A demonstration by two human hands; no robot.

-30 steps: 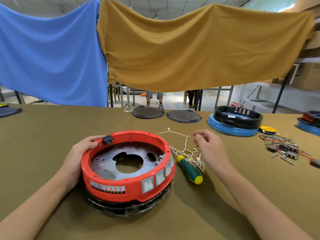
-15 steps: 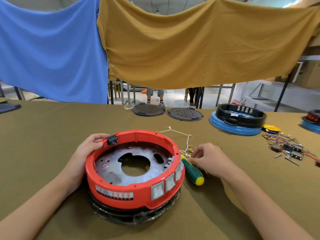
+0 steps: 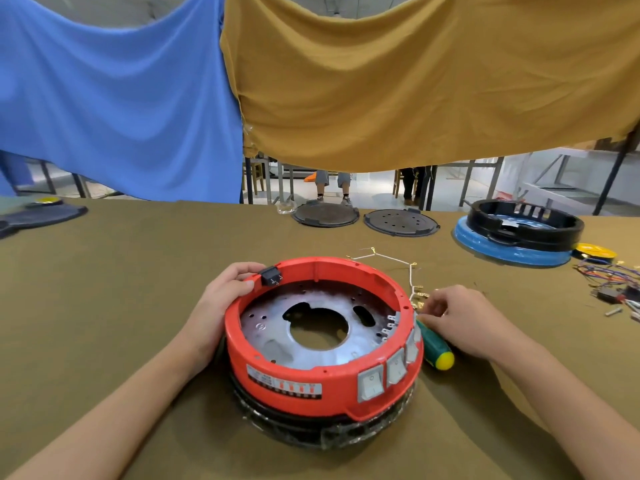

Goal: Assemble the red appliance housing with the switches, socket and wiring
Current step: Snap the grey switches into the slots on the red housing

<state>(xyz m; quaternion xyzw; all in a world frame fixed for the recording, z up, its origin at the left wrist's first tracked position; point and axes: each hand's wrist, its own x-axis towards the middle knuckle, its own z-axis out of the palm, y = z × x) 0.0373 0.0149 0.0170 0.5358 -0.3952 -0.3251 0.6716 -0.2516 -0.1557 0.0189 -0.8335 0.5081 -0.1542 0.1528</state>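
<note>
Round red plastic appliance housing (image 3: 323,344) sits on the olive-brown cloth-covered table (image 3: 104,289), stacked on a black base ring wrapped in clear film (image 3: 325,427). Inside it: a grey perforated metal plate with a large centre hole (image 3: 277,327). Three white rocker switches (image 3: 388,372) are seated in the front-right wall. A small black socket with metal prongs (image 3: 270,275) is seated at the far-left rim.

Left hand (image 3: 218,306) grips the housing's left wall, fingers curled over the rim, thumb just beside the socket.

Right hand (image 3: 464,320) rests on the table at the housing's right side, fingers curled together at a bundle of white wires with brass terminals (image 3: 414,289); cannot tell whether it actually pinches a wire. A green-handled screwdriver with yellow end cap (image 3: 434,349) lies beneath that hand, touching the housing.

Far side of the table: two dark round plates (image 3: 363,218), a black ring on a blue base (image 3: 519,233), loose coloured wires and parts (image 3: 613,282). Blue cloth (image 3: 110,98) and mustard cloth (image 3: 415,81) hang behind.
</note>
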